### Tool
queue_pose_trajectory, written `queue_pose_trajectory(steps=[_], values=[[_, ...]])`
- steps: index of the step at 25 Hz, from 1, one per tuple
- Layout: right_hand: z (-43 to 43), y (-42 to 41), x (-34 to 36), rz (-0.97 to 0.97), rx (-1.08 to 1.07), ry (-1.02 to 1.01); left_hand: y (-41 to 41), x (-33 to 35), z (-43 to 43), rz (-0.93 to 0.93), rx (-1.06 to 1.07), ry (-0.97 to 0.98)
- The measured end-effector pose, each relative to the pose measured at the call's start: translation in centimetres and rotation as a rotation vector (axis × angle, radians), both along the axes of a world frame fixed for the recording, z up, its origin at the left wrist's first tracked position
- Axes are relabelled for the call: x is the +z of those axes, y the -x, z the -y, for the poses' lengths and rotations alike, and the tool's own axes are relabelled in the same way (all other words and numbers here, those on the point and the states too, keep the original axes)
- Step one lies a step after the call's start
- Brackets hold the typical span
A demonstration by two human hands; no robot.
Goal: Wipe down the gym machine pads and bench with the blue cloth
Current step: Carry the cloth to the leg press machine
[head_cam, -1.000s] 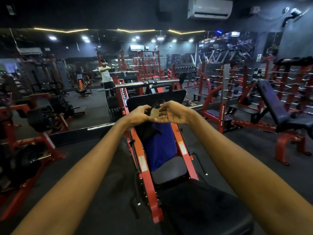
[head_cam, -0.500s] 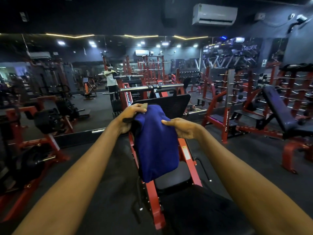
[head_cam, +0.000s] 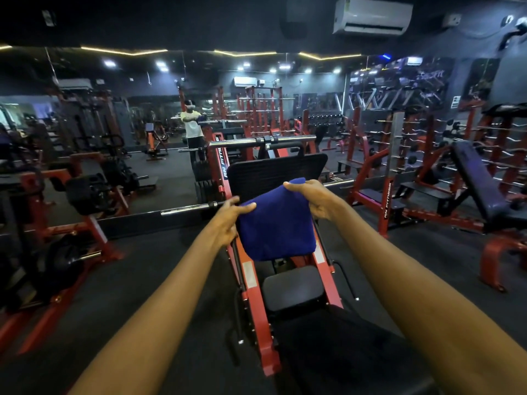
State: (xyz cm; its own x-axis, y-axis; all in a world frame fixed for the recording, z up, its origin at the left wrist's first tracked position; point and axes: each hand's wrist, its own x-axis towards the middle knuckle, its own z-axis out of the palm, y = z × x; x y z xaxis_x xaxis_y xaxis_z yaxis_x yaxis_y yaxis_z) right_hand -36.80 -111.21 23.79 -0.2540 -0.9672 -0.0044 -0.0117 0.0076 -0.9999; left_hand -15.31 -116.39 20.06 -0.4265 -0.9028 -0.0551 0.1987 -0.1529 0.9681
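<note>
Blue cloth (head_cam: 278, 223) is held up in the air by both hands, stretched between them. The left hand (head_cam: 228, 220) has its grip closed on the cloth's upper left corner, thumb laid over the top edge. The right hand (head_cam: 316, 199) has its grip closed on the upper right corner, fingers curled over the fabric. The cloth hangs down below both grips, in front of the black footplate (head_cam: 265, 173) of a red-framed machine (head_cam: 256, 309). A small black seat pad (head_cam: 292, 289) is seen below the cloth's lower edge, apart from it. An inclined black bench (head_cam: 479, 181) is seen well off to the right of the right-hand grip.
</note>
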Motion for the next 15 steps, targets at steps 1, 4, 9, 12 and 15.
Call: queue_pose_trajectory(steps=[1,4,9,12,15], values=[[-0.2,0.2,-0.1,-0.034,0.030,-0.007,0.0,0.5,0.4,0.027,0.062,0.095],[-0.6,0.8,-0.4,-0.283,0.058,-0.086,-0.3,0.9,1.4,0.145,0.065,0.311],[0.2,1.1,-1.1,-0.812,0.022,-0.156,-0.5,0.8,1.1,0.633,0.084,0.616],[0.6,1.5,-1.4,-0.916,0.006,-0.116,-0.8,0.4,1.6,0.833,0.139,0.742],[0.7,2.2,-1.6,-1.088,-0.007,-0.159,-1.3,0.3,2.0,0.839,0.116,0.801]])
